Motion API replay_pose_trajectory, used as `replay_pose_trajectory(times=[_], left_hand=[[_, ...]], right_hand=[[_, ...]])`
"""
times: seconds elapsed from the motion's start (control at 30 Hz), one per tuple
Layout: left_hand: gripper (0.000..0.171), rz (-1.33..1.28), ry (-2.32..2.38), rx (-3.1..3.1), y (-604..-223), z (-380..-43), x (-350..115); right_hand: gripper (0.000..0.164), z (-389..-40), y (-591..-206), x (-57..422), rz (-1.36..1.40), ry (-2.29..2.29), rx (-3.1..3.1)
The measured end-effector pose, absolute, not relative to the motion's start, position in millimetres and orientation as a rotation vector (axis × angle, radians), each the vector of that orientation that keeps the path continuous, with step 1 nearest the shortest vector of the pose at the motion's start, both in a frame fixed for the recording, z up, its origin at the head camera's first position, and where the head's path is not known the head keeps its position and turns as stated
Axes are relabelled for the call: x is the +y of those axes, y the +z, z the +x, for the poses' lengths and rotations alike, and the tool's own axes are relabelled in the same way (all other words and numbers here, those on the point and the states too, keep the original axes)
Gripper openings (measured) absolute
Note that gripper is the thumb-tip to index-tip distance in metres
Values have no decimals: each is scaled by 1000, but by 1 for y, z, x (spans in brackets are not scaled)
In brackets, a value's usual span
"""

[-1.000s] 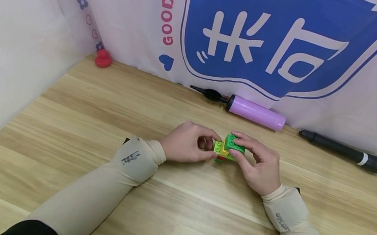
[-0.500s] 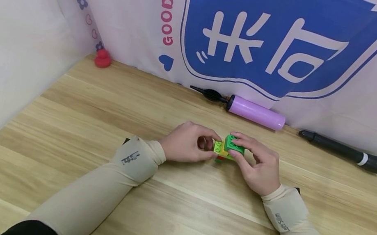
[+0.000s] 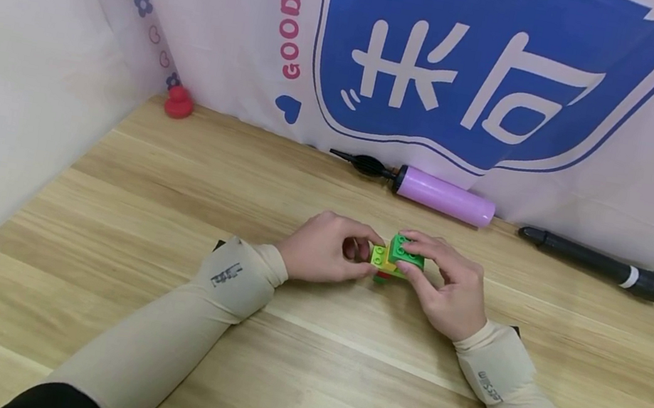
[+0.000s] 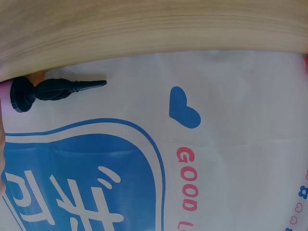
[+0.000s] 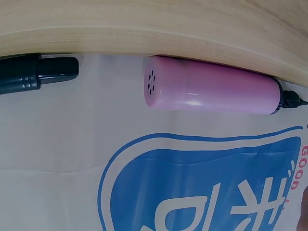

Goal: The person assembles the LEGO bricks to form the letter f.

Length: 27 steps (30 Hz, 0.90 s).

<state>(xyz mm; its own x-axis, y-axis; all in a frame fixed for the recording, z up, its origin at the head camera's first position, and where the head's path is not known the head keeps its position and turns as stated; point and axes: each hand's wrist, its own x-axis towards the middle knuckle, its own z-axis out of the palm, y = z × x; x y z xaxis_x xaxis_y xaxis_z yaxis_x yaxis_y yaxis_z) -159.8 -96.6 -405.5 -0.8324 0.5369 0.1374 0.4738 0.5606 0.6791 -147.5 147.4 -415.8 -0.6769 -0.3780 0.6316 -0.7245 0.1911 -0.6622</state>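
A small stack of toy building bricks is held between both hands in the head view. Its top is a green brick [image 3: 400, 245], over a yellow brick [image 3: 388, 259] and a lime green brick [image 3: 378, 256]; bits of red and darker green show lower down. My left hand [image 3: 326, 247] pinches the lime brick's left end between thumb and fingers. From the right, my right hand [image 3: 456, 283] grips the green top brick, thumb in front and fingers behind, hiding its right part. Only edges of the hands reach the wrist views, where the bricks are out of sight.
At the back of the wooden table [image 3: 296, 387] lies a purple hand pump [image 3: 446, 196] with a black nozzle [image 4: 57, 90]. Right of it is a black stick-shaped object [image 3: 590, 261] with a white band. A red rounded toy [image 3: 178, 102] sits at the far left corner, before the printed cloth [image 3: 225, 35].
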Motion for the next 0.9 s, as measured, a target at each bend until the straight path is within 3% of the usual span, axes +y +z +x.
replay_pose_trajectory(times=[0.9], left_hand=[[33, 887, 1152, 2694, -407, -161, -97]], right_hand=[[37, -147, -413, 146, 1043, 1427, -2177]])
